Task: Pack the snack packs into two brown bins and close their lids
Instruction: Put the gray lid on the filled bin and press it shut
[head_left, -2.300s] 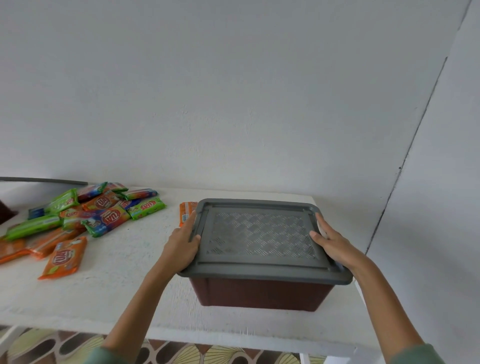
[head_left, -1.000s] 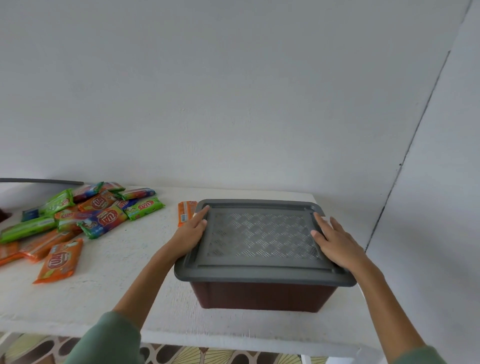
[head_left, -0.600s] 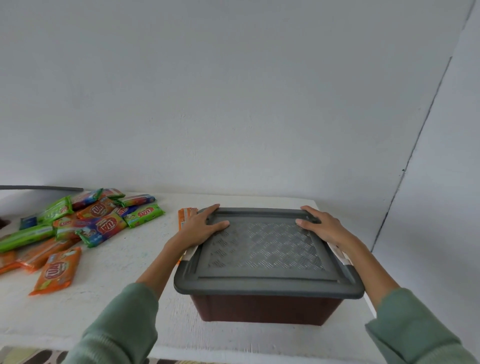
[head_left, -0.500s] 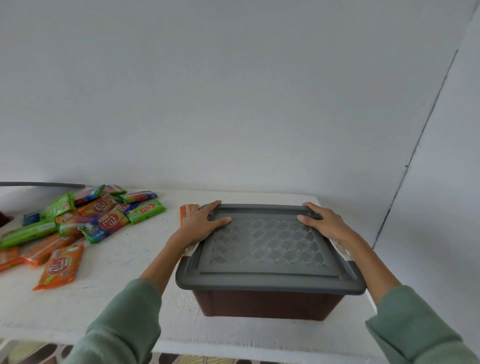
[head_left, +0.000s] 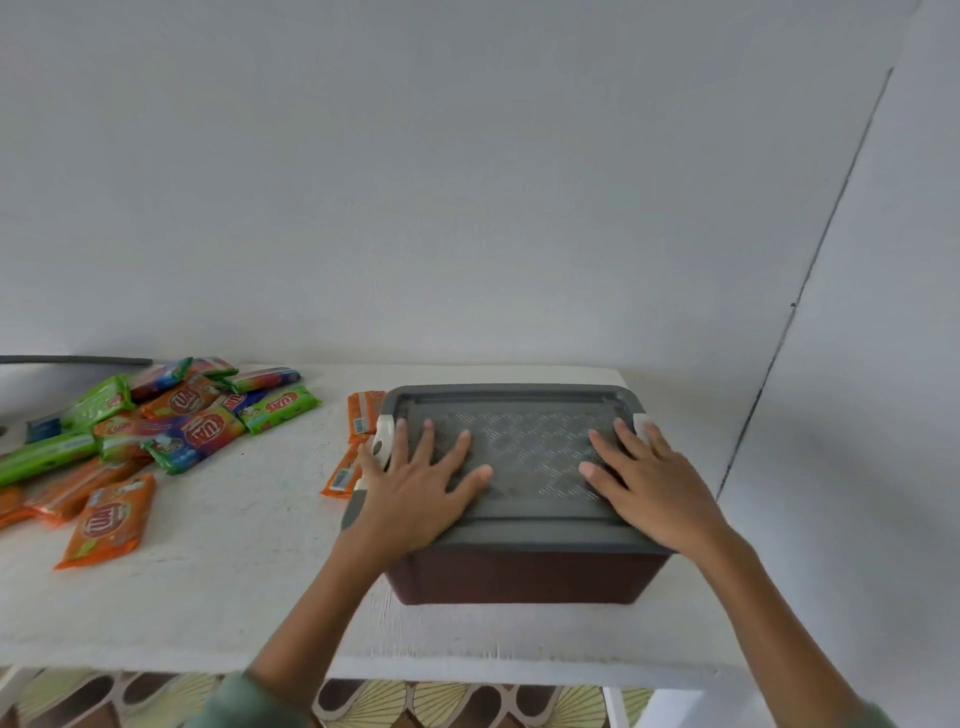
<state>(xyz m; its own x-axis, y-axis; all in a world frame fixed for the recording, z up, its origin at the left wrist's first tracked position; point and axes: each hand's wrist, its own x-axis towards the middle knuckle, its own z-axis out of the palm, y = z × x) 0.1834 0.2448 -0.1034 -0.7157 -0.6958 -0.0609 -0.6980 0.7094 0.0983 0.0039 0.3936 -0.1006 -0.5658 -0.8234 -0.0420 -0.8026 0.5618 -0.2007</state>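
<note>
A brown bin (head_left: 524, 577) stands on the right end of the white table (head_left: 218, 571), capped by a grey patterned lid (head_left: 524, 447). My left hand (head_left: 415, 493) lies flat on the lid's left half, fingers spread. My right hand (head_left: 644, 483) lies flat on its right half. A white latch (head_left: 383, 439) shows at the lid's left side. Several snack packs (head_left: 171, 415) in orange, green and blue lie in a loose heap at the table's left. Two orange packs (head_left: 358, 441) lie beside the bin's left wall.
A white wall rises straight behind the table, and a side wall (head_left: 857, 415) closes in at the right, close to the bin. The table's front edge runs below the bin. Patterned floor (head_left: 441, 701) shows beneath. A dark bar (head_left: 72, 359) runs along the wall at far left.
Both hands have moved from the lid's far corners toward me. They now lie flat with spread fingers on the lid's middle. The bin has stayed in place.
</note>
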